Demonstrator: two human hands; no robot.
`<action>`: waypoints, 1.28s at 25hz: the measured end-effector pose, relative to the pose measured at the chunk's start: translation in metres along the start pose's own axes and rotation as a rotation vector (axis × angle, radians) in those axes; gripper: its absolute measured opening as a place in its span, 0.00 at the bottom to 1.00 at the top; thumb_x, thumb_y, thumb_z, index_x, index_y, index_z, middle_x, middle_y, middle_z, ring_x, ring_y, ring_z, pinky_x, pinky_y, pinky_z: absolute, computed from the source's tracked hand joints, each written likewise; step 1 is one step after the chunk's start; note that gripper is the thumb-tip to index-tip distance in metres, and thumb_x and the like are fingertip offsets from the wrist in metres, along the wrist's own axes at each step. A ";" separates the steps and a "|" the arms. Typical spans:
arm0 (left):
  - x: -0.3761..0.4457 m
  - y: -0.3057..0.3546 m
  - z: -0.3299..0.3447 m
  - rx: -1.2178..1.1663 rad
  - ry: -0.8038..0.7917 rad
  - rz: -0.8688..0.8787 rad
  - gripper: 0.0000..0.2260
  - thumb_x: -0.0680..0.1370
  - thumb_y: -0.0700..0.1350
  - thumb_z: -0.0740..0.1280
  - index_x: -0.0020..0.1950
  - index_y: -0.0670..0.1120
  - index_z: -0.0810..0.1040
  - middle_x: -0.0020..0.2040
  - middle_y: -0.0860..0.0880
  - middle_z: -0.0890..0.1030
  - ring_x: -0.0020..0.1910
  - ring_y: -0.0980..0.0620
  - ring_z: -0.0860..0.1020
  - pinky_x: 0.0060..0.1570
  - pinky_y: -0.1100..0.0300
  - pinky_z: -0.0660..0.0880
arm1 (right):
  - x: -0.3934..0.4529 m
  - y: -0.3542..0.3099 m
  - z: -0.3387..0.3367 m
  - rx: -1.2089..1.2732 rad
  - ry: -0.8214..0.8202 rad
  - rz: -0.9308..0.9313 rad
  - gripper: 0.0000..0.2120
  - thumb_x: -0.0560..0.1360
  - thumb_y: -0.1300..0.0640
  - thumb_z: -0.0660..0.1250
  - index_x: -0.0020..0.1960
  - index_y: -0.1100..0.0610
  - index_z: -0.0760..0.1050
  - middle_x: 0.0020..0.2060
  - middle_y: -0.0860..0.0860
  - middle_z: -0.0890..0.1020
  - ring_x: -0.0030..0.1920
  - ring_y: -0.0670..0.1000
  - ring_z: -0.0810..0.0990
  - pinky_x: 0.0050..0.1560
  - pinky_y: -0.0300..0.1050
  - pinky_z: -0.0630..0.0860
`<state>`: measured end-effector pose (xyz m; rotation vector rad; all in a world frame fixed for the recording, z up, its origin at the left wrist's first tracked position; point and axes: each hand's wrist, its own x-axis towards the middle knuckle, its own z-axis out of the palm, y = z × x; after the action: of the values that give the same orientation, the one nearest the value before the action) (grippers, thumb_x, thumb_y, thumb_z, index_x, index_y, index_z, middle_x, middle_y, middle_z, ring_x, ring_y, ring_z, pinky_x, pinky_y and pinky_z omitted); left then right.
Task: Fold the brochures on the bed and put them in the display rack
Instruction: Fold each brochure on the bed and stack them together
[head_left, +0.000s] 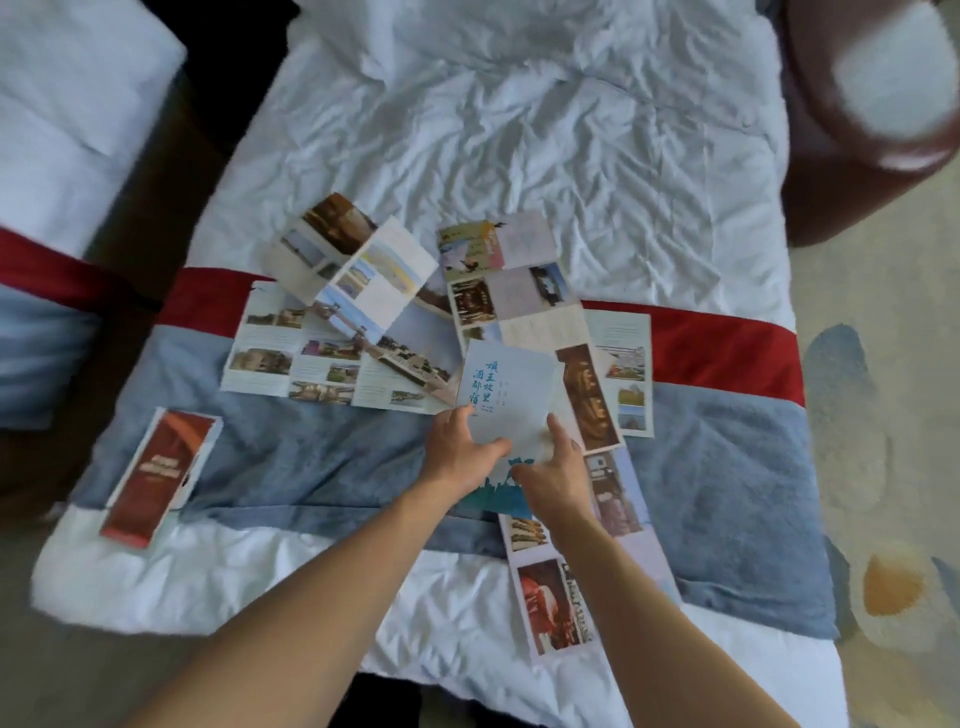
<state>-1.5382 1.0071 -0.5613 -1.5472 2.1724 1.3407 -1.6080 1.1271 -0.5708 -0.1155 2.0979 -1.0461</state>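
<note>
Both hands, left (457, 447) and right (553, 475), are pinching the pale blue brochure (506, 395) at its near edge, above the bed (519, 130); it is likely handling as light, floppy paper (creasing easily), best gripped along edges.

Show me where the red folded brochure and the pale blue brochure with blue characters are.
red folded brochure (161, 475): head view, middle of its cover.
pale blue brochure (506, 395): head view, bare cover above the hands.
</note>
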 end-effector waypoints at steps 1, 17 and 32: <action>0.001 -0.013 -0.016 0.013 0.012 -0.008 0.35 0.67 0.57 0.72 0.72 0.49 0.69 0.67 0.45 0.70 0.65 0.45 0.71 0.64 0.48 0.73 | -0.005 -0.007 0.018 -0.032 -0.022 -0.021 0.43 0.70 0.62 0.71 0.80 0.48 0.58 0.70 0.51 0.68 0.65 0.53 0.73 0.58 0.45 0.77; 0.076 -0.311 -0.287 -0.078 0.066 -0.117 0.33 0.66 0.60 0.69 0.69 0.50 0.73 0.67 0.50 0.71 0.65 0.49 0.72 0.64 0.53 0.73 | -0.084 -0.098 0.413 -0.145 -0.095 0.002 0.38 0.73 0.56 0.72 0.79 0.48 0.61 0.72 0.50 0.67 0.55 0.48 0.75 0.52 0.41 0.73; 0.114 -0.424 -0.356 -0.072 0.079 -0.149 0.23 0.70 0.55 0.70 0.64 0.50 0.76 0.63 0.51 0.75 0.62 0.49 0.75 0.59 0.48 0.77 | -0.096 -0.100 0.547 -0.259 -0.068 0.073 0.34 0.75 0.55 0.69 0.78 0.51 0.62 0.71 0.52 0.67 0.63 0.55 0.76 0.63 0.54 0.75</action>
<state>-1.1185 0.6419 -0.6595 -1.7790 2.0267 1.3460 -1.1961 0.7472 -0.6400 -0.1975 2.1501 -0.7148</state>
